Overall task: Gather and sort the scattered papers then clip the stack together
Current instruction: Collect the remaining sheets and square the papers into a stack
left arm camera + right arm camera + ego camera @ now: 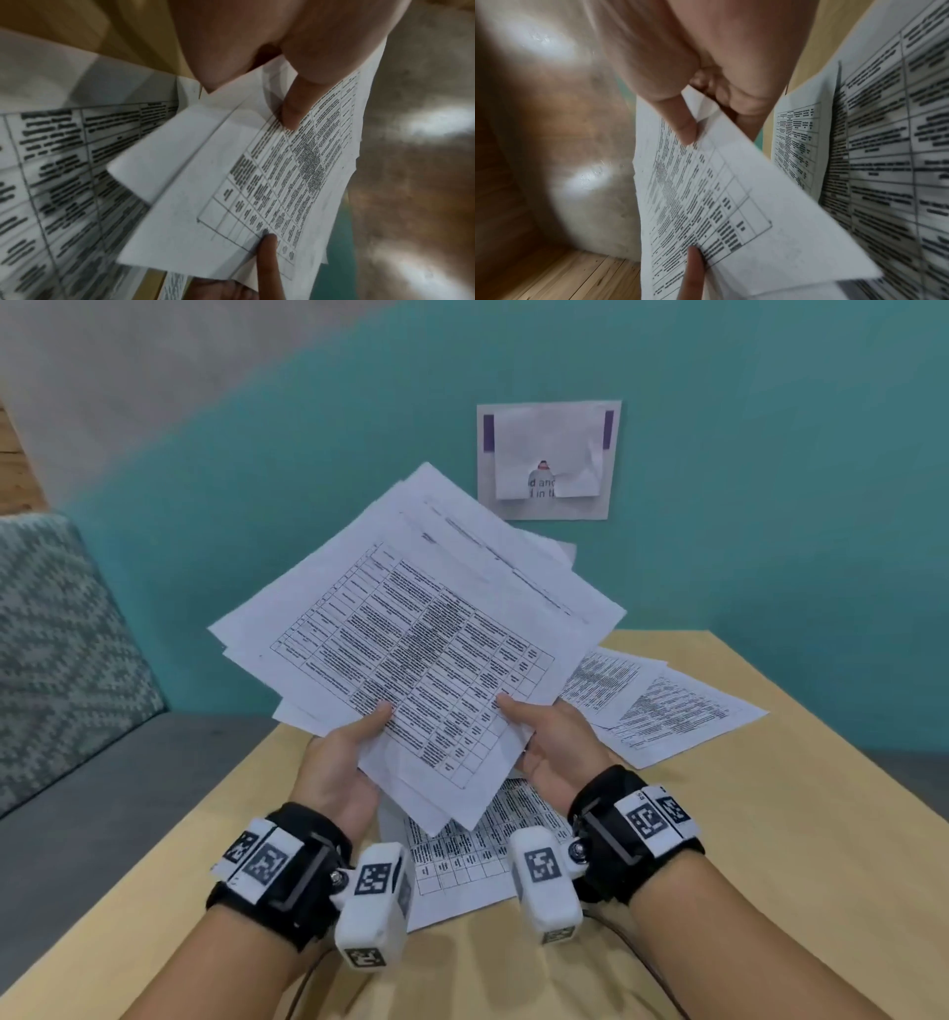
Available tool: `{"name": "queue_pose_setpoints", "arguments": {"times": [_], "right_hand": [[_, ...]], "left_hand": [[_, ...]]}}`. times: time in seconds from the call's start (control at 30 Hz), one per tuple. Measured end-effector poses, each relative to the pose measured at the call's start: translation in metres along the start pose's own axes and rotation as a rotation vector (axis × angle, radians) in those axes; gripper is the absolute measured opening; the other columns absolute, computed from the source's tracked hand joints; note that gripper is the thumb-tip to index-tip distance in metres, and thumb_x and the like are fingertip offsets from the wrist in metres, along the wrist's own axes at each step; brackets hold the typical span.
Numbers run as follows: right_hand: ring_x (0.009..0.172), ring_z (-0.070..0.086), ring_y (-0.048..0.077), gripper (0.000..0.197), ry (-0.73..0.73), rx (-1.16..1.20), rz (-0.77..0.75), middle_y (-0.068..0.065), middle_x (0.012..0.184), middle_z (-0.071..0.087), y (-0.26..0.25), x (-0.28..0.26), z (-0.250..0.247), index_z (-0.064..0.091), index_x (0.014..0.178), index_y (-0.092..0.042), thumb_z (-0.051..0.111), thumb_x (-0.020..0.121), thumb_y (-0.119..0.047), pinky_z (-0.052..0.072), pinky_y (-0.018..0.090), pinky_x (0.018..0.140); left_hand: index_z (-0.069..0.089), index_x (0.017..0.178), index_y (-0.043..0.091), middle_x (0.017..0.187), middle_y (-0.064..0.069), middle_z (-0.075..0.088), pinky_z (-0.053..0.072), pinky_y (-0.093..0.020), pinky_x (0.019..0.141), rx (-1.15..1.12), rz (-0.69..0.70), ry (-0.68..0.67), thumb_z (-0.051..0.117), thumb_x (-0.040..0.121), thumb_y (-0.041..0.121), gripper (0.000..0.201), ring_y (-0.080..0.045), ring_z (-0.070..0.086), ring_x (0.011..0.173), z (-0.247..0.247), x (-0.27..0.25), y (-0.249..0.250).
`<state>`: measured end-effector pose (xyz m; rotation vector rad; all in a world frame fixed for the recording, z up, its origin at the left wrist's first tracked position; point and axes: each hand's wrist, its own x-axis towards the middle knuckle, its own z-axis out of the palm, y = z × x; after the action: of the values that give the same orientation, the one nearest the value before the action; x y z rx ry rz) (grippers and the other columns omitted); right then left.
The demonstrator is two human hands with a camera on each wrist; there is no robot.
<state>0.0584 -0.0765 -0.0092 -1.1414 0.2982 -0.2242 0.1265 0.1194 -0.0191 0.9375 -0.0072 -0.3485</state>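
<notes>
Thumbs atop stack of papers (pixel 411 629) — fingers underneath, both hands.

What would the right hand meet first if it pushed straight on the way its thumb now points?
Probably nothing solid soon: the right hand grips the fanned paper stack it would carry along, pointing up and away toward the teal wall. The way looks free, though depth is unclear.

Wall notice (pixel 548 459) shows only "d and", "in".
</notes>
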Motion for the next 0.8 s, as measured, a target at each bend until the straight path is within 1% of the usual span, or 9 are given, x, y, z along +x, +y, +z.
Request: {"name": "queue_pose_setpoints", "arguments": {"times": [0.07, 0.13, 0.2, 0.27, 0.33, 0.47, 0.57, 0.7, 0.8], "right_hand": [[0.105, 0.070, 0.037, 0.019, 0.082, -0.011, -0.054, 0.018, 0.110, 0.074, -0.005, 0.000, -0.004, 0.064, 0.112, -0.002, 0.066, 0.094, -0.005, 0.059, 0.047, 0.085], [0.097, 0.072, 0.033, 0.018, 0.153, -0.016, -0.132, 0.014, 0.104, 0.075, -0.015, -0.001, -0.013, 0.066, 0.111, -0.004, 0.064, 0.093, 0.000, 0.060, 0.038, 0.072], [0.092, 0.073, 0.028, 0.019, 0.207, -0.060, -0.194, 0.010, 0.097, 0.075, -0.026, -0.003, -0.024, 0.067, 0.110, -0.005, 0.064, 0.093, 0.002, 0.058, 0.033, 0.064], [0.097, 0.071, 0.028, 0.019, 0.239, -0.162, -0.252, 0.008, 0.100, 0.075, -0.037, -0.003, -0.037, 0.070, 0.106, -0.009, 0.066, 0.090, 0.002, 0.057, 0.034, 0.076], [0.095, 0.071, 0.024, 0.020, 0.233, -0.272, -0.291, 0.008, 0.104, 0.075, -0.045, -0.003, -0.048, 0.071, 0.104, -0.009, 0.067, 0.090, 0.003, 0.056, 0.035, 0.088], [0.099, 0.072, 0.022, 0.032, 0.211, -0.415, -0.319, 0.006, 0.110, 0.076, -0.055, -0.003, -0.062, 0.070, 0.121, -0.004, 0.067, 0.089, 0.003, 0.055, 0.033, 0.085], [0.099, 0.072, 0.018, 0.030, 0.200, -0.444, -0.373, 0.001, 0.107, 0.077, -0.057, -0.004, -0.063, 0.073, 0.117, -0.008, 0.068, 0.089, 0.002, 0.054, 0.036, 0.092], [0.098, 0.070, 0.014, 0.028, 0.173, -0.431, -0.441, -0.006, 0.104, 0.077, -0.055, -0.008, -0.055, 0.075, 0.111, -0.015, 0.070, 0.088, 0.001, 0.052, 0.028, 0.085], [0.097, 0.072, 0.014, 0.028, 0.145, -0.444, -0.426, -0.007, 0.103, 0.077, -0.052, -0.008, -0.053, 0.075, 0.104, -0.023, 0.071, 0.086, 0.000, 0.052, 0.027, 0.080]], "left_hand": [[0.065, 0.133, -0.003, 0.126, -0.016, 0.074, 0.051, -0.054, 0.109, 0.046, 0.062, 0.021, 0.072, 0.088, 0.006, 0.046, -0.035, 0.071, 0.113, 0.002, 0.000, 0.002], [0.064, 0.137, 0.000, 0.121, -0.014, 0.074, 0.054, -0.050, 0.103, 0.060, 0.138, 0.058, 0.068, 0.092, 0.003, 0.044, -0.031, 0.069, 0.103, -0.002, 0.003, 0.008], [0.065, 0.135, 0.003, 0.127, -0.015, 0.074, 0.057, -0.046, 0.095, 0.062, 0.201, 0.090, 0.067, 0.093, 0.002, 0.042, -0.029, 0.069, 0.101, -0.009, 0.007, 0.018], [0.070, 0.122, 0.009, 0.126, -0.013, 0.075, 0.058, -0.039, 0.083, 0.108, 0.214, 0.083, 0.069, 0.092, 0.005, 0.030, -0.026, 0.071, 0.096, -0.015, 0.009, 0.025], [0.072, 0.106, 0.016, 0.115, -0.010, 0.078, 0.059, -0.037, 0.078, 0.209, 0.196, 0.052, 0.072, 0.090, 0.007, 0.018, -0.024, 0.075, 0.089, -0.017, 0.008, 0.026], [0.075, 0.114, 0.008, 0.111, -0.015, 0.080, 0.058, -0.052, 0.098, 0.394, 0.173, 0.020, 0.076, 0.081, -0.009, 0.038, -0.037, 0.077, 0.105, -0.015, 0.007, 0.017], [0.075, 0.111, 0.012, 0.103, -0.009, 0.082, 0.062, -0.043, 0.088, 0.482, 0.246, 0.048, 0.077, 0.079, -0.013, 0.040, -0.033, 0.079, 0.098, -0.012, 0.005, 0.014], [0.071, 0.114, 0.014, 0.100, -0.001, 0.081, 0.063, -0.029, 0.071, 0.526, 0.341, 0.057, 0.073, 0.084, -0.013, 0.040, -0.010, 0.079, 0.080, -0.007, 0.004, 0.013], [0.070, 0.122, 0.014, 0.111, 0.002, 0.078, 0.060, -0.024, 0.073, 0.516, 0.354, 0.033, 0.069, 0.091, -0.010, 0.040, -0.011, 0.077, 0.093, -0.006, 0.004, 0.009]]}}
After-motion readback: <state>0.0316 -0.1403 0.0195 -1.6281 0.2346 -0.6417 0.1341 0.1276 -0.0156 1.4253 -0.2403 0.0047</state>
